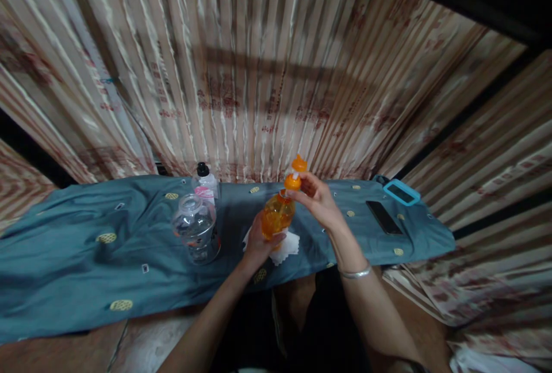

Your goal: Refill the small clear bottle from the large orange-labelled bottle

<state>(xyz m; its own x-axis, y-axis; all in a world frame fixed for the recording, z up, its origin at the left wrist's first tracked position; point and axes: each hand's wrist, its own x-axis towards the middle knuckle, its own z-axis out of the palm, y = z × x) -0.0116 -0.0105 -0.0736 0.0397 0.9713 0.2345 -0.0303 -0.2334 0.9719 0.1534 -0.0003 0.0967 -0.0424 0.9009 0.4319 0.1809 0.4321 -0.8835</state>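
I hold an orange bottle upright above the teal cloth. My left hand wraps its lower body from below. My right hand pinches the orange cap at its top; a flip lid sticks up above the fingers. Under the bottle lies a white tissue. A silver bangle sits on my right wrist.
A clear glass jar with a lid stands left of the bottle, and a small white bottle with a black cap behind it. A dark phone and a blue-framed object lie at the right. Striped curtains hang behind.
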